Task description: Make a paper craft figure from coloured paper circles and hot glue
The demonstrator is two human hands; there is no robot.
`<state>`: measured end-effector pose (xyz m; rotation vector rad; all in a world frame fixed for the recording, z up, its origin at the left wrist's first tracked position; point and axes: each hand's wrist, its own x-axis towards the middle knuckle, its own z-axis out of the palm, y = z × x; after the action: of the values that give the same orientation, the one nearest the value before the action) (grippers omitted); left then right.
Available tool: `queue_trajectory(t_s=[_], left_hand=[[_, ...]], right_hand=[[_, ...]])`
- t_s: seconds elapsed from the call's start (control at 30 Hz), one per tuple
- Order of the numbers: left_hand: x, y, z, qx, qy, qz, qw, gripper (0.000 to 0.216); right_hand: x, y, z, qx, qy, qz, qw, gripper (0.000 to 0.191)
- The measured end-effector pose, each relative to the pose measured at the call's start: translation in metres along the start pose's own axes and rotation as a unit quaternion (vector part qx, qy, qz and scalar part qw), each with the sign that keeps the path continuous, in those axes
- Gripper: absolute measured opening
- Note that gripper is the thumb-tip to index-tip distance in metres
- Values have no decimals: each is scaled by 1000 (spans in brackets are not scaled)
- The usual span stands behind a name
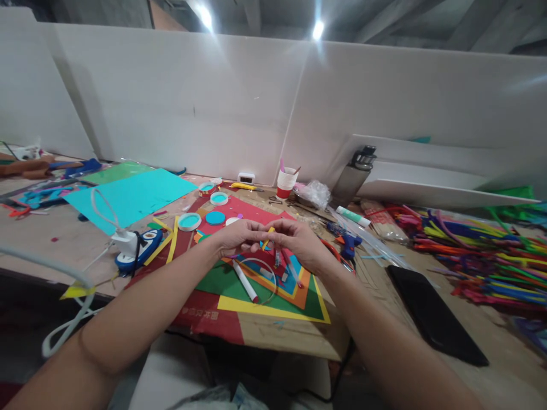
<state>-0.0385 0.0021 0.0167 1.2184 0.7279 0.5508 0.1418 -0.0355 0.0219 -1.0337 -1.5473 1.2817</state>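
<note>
Above the middle of the worktable, my left hand (pixel 240 236) and my right hand (pixel 301 244) meet fingertip to fingertip, both closed in a pinch. Between them is a small folded strip of yellow paper (pixel 268 239). Something blue shows just under the strip, partly hidden by the fingers. Below the hands lie a white marker (pixel 245 282) with a dark red end and layered sheets of coloured paper, with a green sheet (pixel 213 283) among them. Longer yellow paper strips (pixel 172 239) rest left of my left hand.
Round lids with turquoise discs (pixel 189 221) lie behind my left hand. A power strip (pixel 141 250) with a white plug sits at left. On the right are a blue glue gun (pixel 350 244), a black phone (pixel 436 313) and many pipe cleaners (pixel 482 250). A paper cup (pixel 286 183) stands behind.
</note>
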Motion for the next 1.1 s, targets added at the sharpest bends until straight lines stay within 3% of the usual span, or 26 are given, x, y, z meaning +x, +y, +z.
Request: queue_trajectory(t_s=[0.37, 0.63, 0.77, 0.9, 1.1], left_hand=[[2, -3, 8, 65, 58, 39, 995, 32], [1, -3, 9, 120, 124, 114, 978, 32], [1, -1, 10, 79, 168, 154, 970, 31], [3, -4, 10, 35, 168, 180, 969, 30], [0, -4, 14, 74, 170, 229, 956, 28]], right_hand=[[0, 7, -4, -46, 106, -7, 993, 27], [0, 11, -6, -41, 158, -27, 986, 21], [-2, 13, -6, -95, 131, -28, 986, 16], [-3, 16, -3, -140, 104, -38, 984, 10], [-3, 17, 1, -141, 95, -61, 984, 8]])
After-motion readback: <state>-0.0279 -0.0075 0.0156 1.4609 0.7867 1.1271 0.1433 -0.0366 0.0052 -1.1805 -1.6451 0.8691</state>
